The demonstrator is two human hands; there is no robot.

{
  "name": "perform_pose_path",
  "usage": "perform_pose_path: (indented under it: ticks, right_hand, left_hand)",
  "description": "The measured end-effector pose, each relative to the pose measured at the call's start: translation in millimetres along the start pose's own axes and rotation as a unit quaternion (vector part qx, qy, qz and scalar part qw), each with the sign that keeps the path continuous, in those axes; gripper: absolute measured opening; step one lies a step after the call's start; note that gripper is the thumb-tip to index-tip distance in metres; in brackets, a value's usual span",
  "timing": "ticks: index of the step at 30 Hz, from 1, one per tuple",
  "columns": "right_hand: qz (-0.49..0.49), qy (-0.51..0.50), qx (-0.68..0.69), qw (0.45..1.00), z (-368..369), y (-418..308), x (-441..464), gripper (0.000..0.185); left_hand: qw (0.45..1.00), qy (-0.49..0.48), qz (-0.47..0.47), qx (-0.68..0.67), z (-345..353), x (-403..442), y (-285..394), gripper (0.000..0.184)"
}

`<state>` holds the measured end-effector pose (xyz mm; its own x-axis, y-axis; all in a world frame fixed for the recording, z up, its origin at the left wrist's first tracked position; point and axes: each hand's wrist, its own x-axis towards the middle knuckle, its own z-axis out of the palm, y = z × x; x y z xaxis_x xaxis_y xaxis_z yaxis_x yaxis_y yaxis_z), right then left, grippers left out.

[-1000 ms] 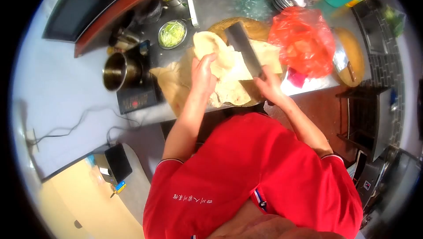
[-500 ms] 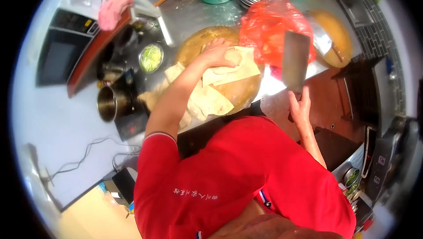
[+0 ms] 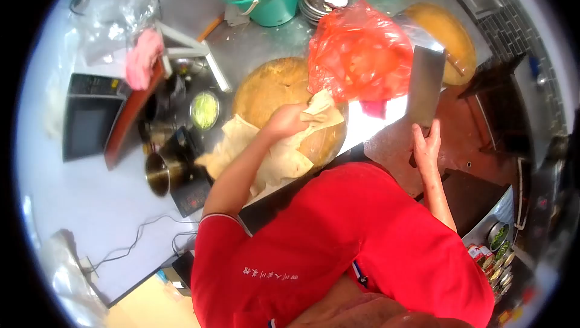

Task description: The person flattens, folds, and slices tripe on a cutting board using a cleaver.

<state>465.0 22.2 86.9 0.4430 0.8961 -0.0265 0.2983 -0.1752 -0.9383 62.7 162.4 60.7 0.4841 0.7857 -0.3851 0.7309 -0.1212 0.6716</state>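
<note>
My left hand (image 3: 286, 122) is closed on folded pale sheets (image 3: 322, 110) over the round wooden board (image 3: 266, 89). More thin pale sheets (image 3: 275, 162) lie beneath my left forearm, over the board's near left edge and the counter. To the right, off the counter's front edge, my right hand (image 3: 426, 141) grips a cleaver (image 3: 426, 83) by its handle, with the wide blade pointing away from me. A red plastic bag (image 3: 360, 53) sits behind the board, between it and a second board.
A bowl of shredded green food (image 3: 205, 110) and a metal pot (image 3: 158, 173) are at the left. Behind stand a teal bucket (image 3: 272, 5) and stacked metal dishes (image 3: 314, 5). A second round board (image 3: 450, 35) lies at the right.
The cleaver has moved right, away from the board. My left hand went from holding the sheets, to lying flat on them, to gripping them folded. The view has shifted.
</note>
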Motion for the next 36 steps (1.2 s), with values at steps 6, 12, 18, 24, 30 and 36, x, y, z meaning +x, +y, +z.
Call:
perform_pose_path:
  ticks: [6, 12, 18, 24, 30, 36]
  right_hand:
    - [0.023, 0.011, -0.004, 1.000, -15.2, 3.3, 11.4, 0.021]
    - [0.045, 0.029, -0.003, 0.999, -34.1, 12.0, 9.2, 0.021]
    - [0.030, 0.064, -0.050, 0.996, -53.0, 9.0, 2.4, 0.023]
    - [-0.031, 0.027, -0.090, 0.995, -44.3, 34.8, 9.4, 0.032]
    - [-0.022, -0.098, -0.038, 0.994, 8.8, 32.3, 16.3, 0.027]
    - [-0.018, -0.260, -0.048, 0.964, 64.8, -23.3, -5.2, 0.021]
  left_hand:
    - [0.931, 0.144, -0.064, -0.328, -59.9, 57.5, 36.1, 0.050]
    - [0.994, 0.103, -0.016, 0.012, -50.0, 209.7, 69.8, 0.060]
    - [0.973, 0.144, 0.135, -0.117, 13.1, 273.8, 98.8, 0.044]
    - [0.959, 0.230, 0.131, -0.105, -46.9, 191.5, 15.6, 0.034]
    - [0.967, 0.220, -0.094, -0.084, -108.4, -22.4, -129.1, 0.034]
    - [0.957, 0.270, -0.108, 0.012, -40.4, -133.6, -177.1, 0.066]
